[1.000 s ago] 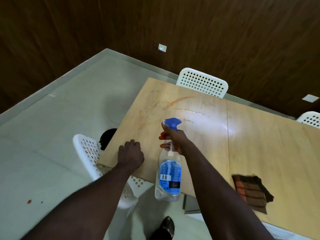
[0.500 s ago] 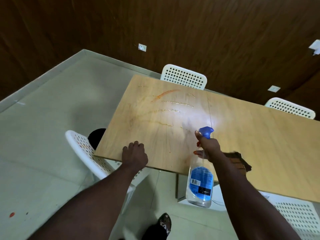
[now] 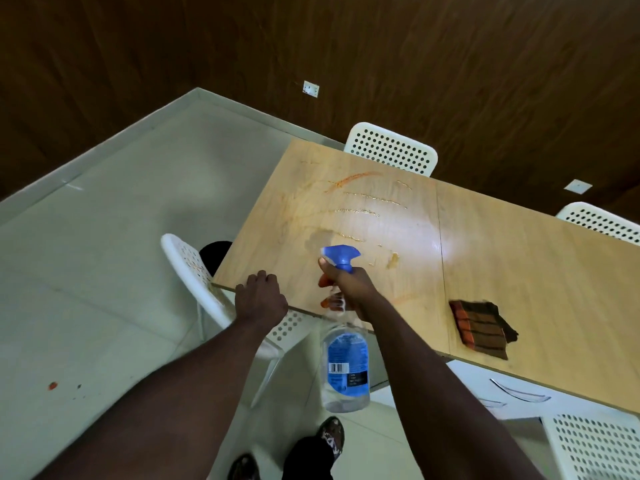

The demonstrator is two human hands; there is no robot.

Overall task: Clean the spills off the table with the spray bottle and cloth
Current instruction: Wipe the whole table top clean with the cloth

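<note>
Where the light wooden counter reaches its near-left corner, your left hand rests curled on the edge, holding nothing. The brown striped cloth lies well apart along that edge. Your right hand grips the clear, blue-triggered plastic spray bottle, which hangs upright across the edge, nozzle toward the orange spills.

4 white chairs (perforated), dark wall
</note>
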